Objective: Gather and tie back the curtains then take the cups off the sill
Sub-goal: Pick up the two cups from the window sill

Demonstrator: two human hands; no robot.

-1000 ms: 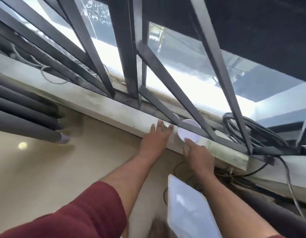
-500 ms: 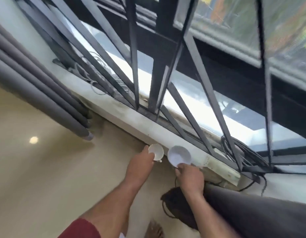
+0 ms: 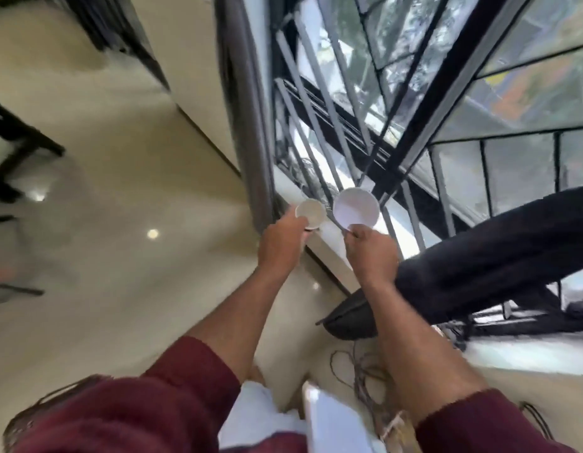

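My left hand (image 3: 282,241) grips a small white cup (image 3: 310,213) by its side, held above the edge of the white sill (image 3: 331,248). My right hand (image 3: 370,253) pinches the rim of a wider white cup (image 3: 355,208), lifted clear of the sill in front of the window bars. Both cups face up and look empty. A gathered grey curtain (image 3: 251,125) hangs at the left of the window. A dark bundled curtain (image 3: 480,256) stretches across on the right, just beyond my right wrist.
Black metal bars (image 3: 319,125) cover the window behind the cups. Loose cables (image 3: 359,371) lie on the glossy cream floor (image 3: 136,256) under the sill. A dark chair (image 3: 12,158) stands at far left. A white flat object (image 3: 332,420) sits low between my arms.
Both hands have lifted the cups off the sill and drawn them back from the bars. The view has swung left and tilted, showing more floor.
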